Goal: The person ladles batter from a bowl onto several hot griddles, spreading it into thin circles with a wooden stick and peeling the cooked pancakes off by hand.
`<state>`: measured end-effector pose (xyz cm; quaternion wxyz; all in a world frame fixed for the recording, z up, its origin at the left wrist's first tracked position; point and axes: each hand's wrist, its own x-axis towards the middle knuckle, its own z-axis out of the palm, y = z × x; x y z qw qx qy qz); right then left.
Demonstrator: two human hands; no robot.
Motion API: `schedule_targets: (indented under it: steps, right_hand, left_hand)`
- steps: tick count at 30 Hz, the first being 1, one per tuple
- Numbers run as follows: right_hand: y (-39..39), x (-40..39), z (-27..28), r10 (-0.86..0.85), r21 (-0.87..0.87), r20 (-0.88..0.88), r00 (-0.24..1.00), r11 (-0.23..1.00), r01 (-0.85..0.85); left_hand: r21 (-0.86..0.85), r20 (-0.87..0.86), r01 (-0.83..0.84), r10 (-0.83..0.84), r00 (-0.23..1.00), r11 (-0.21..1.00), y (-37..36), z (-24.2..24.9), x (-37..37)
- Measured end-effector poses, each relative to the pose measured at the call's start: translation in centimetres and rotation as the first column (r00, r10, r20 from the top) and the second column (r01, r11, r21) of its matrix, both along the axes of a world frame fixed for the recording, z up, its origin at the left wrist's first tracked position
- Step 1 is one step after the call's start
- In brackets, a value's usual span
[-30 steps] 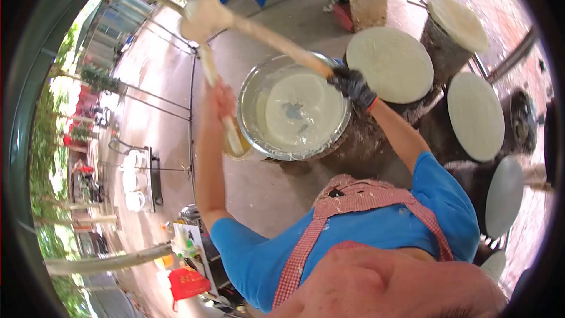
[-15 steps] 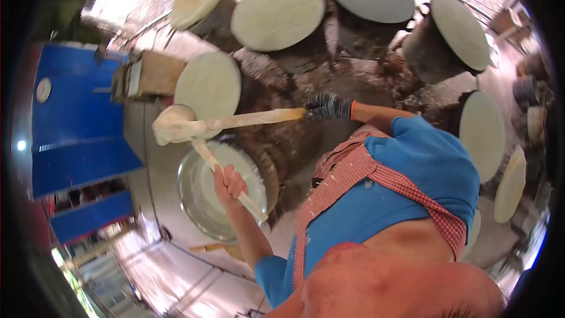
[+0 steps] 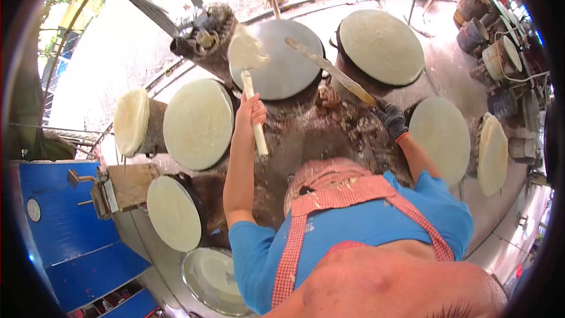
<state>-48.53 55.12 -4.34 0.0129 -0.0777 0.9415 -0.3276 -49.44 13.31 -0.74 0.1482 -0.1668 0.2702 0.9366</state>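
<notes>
Bare, my left hand (image 3: 250, 111) is wrapped round the pale handle of a ladle (image 3: 248, 84). The ladle's head is coated in pale batter (image 3: 245, 48) over the left part of a bare grey round griddle (image 3: 285, 73); whether batter touches the griddle is hard to tell. My right hand (image 3: 391, 118), in a dark knit glove with an orange cuff, grips a long, flat wooden spreading stick (image 3: 332, 70). The stick's batter-smeared far end reaches over the griddle's right side, apart from the ladle.
Several round griddles carry pale sheets, including one to the right (image 3: 382, 47) and one to the left (image 3: 199, 123). A wide metal bowl (image 3: 187, 271) of batter sits at the lower left. A dark machine (image 3: 206, 38) stands behind, with a blue cabinet (image 3: 65, 212) at far left.
The view has turned. The ladle and stick have moved from beside the batter bowl to over the bare griddle. They crossed close together before; now they are apart.
</notes>
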Motion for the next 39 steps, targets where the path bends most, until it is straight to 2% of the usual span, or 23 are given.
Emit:
schedule_targets:
  steps: [3, 5, 8, 9, 10, 11, 12, 15, 16, 17, 19, 20, 22, 24, 27, 28, 30, 31, 32, 35, 36, 37, 39]
  right_hand:
    - [-3.7, -4.4, -2.1, 0.154, -0.119, -0.395, 0.906, 0.969, -0.217]
    - [-10.4, -6.4, 1.1, 0.108, 0.285, 0.025, 0.994, 0.952, -0.111]
    - [-12.2, -8.4, -1.3, -0.101, 0.333, 0.110, 0.989, 0.941, 0.059]
    - [-11.4, -9.9, -4.4, -0.110, 0.336, 0.099, 0.989, 0.939, 0.071]
    - [-9.3, -12.7, -8.4, -0.074, 0.053, 0.030, 0.997, 0.996, 0.072]
    - [-8.4, -13.3, -10.7, -0.046, -0.238, -0.023, 0.999, 0.970, 0.039]
    - [-8.9, -13.0, -10.9, -0.027, -0.758, 0.147, 0.989, 0.640, 0.130]
    - [-15.5, -12.5, -7.9, -0.208, -0.657, 0.334, 0.919, 0.648, 0.386]
    - [-16.5, -13.0, -7.9, -0.088, -0.353, -0.083, 0.993, 0.934, 0.053]
    - [-16.3, -13.7, -7.6, -0.092, -0.365, -0.062, 0.994, 0.929, 0.064]
    - [-15.7, -15.0, -6.2, -0.168, 0.027, 0.092, 0.981, 0.986, 0.166]
    - [-15.5, -15.6, -5.2, -0.195, 0.076, 0.150, 0.969, 0.980, 0.186]
    - [-16.6, -16.1, -10.4, -0.170, -0.472, 0.030, 0.985, 0.867, 0.163]
    - [-22.6, -16.1, -8.0, -0.184, -0.190, 0.198, 0.963, 0.956, 0.222]
    - [-22.8, -21.6, -14.2, 0.014, 0.037, -0.126, 0.992, 0.999, -0.010]
    - [-20.2, -17.9, -5.1, 0.038, 0.248, -0.100, 0.994, 0.969, -0.012]
    - [-17.4, -18.4, -8.2, -0.160, -0.372, 0.087, 0.983, 0.910, 0.181]
    - [-16.8, -16.3, -7.5, -0.166, -0.684, 0.090, 0.982, 0.706, 0.182]
    - [-18.5, -15.2, -8.3, -0.193, -0.524, 0.078, 0.978, 0.827, 0.205]
    - [-26.0, -14.9, -12.3, -0.156, -0.168, -0.118, 0.981, 0.977, 0.135]
    - [-26.8, -13.6, -7.5, -0.071, -0.529, 0.571, 0.818, 0.730, 0.433]
    - [-24.1, -13.8, -8.7, -0.123, -0.520, 0.579, 0.806, 0.706, 0.481]
    - [-18.6, -15.1, -8.4, -0.059, -0.444, -0.004, 0.998, 0.894, 0.051]
  left_hand:
    - [-0.404, 0.080, 0.083, -0.056, 0.995, 0.911, 1.4, -0.9, -7.9]
    - [-0.477, 0.124, 0.102, -0.048, 0.991, 0.873, 2.4, -6.4, -14.2]
    - [-0.609, 0.121, 0.078, -0.004, 0.993, 0.789, 1.4, -11.4, -17.8]
    - [-0.978, -0.013, -0.013, 0.000, 1.000, 0.207, 0.2, -11.7, -17.6]
    - [-0.874, -0.138, -0.154, -0.069, 0.988, -0.460, -0.7, -11.7, -18.6]
    - [-0.877, -0.136, -0.150, -0.064, 0.989, -0.457, -1.4, -11.0, -17.7]
    - [-0.861, -0.093, -0.121, -0.081, 0.992, -0.495, -1.8, -9.1, -16.6]
    - [-0.891, 0.002, -0.045, -0.103, 0.995, -0.453, -1.2, -5.5, -17.7]
    - [-0.917, 0.060, 0.004, -0.128, 0.990, -0.400, -1.4, -5.1, -17.8]
    - [-0.910, 0.082, 0.021, -0.130, 0.988, -0.413, -1.5, -4.5, -17.9]
    - [-0.826, -0.521, -0.525, -0.076, 0.850, -0.205, -2.2, -2.7, -18.6]
    - [-0.825, -0.514, -0.524, -0.102, 0.852, -0.214, -3.4, -1.7, -18.4]
    - [-0.659, -0.690, -0.714, -0.188, 0.699, -0.237, -5.8, -0.6, -16.1]
    - [-0.885, -0.462, -0.448, -0.120, 0.879, 0.128, -7.4, -2.4, -12.3]
    - [-0.970, 0.071, 0.097, -0.122, 0.990, 0.224, -7.2, -4.7, -4.1]
    - [-0.953, 0.192, 0.214, -0.121, 0.974, 0.213, -7.0, -5.0, -0.7]
    - [-0.995, -0.059, -0.045, -0.147, 0.987, 0.092, -8.9, -8.9, 3.9]
    - [-0.990, -0.133, -0.122, -0.174, 0.976, 0.071, -9.4, -11.0, 4.9]
    - [-0.979, -0.205, -0.199, -0.202, 0.958, 0.051, -9.3, -11.7, 5.8]
    - [-0.948, 0.249, 0.269, -0.131, 0.959, 0.168, -8.2, -8.4, 7.4]
    - [-0.981, 0.173, 0.182, -0.140, 0.975, 0.060, -9.2, -10.4, 7.2]
    - [-0.996, 0.089, 0.083, -0.164, 0.982, -0.042, -9.9, -12.4, 7.1]
    - [-0.990, -0.062, -0.096, -0.283, 0.957, -0.106, -10.3, -12.7, 7.4]
